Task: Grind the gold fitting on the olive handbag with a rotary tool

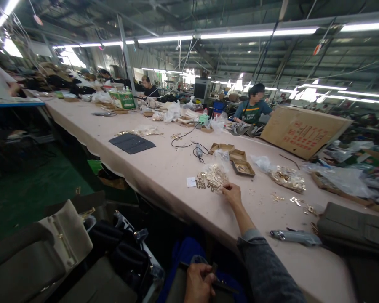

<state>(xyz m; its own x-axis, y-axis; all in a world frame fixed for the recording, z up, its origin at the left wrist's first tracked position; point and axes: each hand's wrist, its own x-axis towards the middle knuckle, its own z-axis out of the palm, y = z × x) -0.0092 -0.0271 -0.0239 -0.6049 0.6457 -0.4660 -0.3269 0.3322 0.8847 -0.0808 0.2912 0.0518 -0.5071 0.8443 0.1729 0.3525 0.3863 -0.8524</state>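
My right hand (233, 195) reaches over the table, thumb and fingers pinched on a small gold metal fitting (220, 189) at the near edge of a pile. That pile of pale gold fittings (215, 174) spills from a clear plastic bag, with a small white label (191, 182) to its left. Low in front of my body, my left hand (199, 281) is closed on a dark flat piece (224, 287), partly hidden by the fingers. Beneath it lies olive-grey material (176, 284). A grey handheld tool (295, 237) rests right of my right forearm.
Small cardboard trays (243, 168) and another bag of fittings (287, 179) lie beyond my right hand. A dark flat panel (132, 143) is farther left. Olive-grey bags (25, 248) crowd the lower left. A large carton (305, 130) stands near a co-worker (252, 107) across the table.
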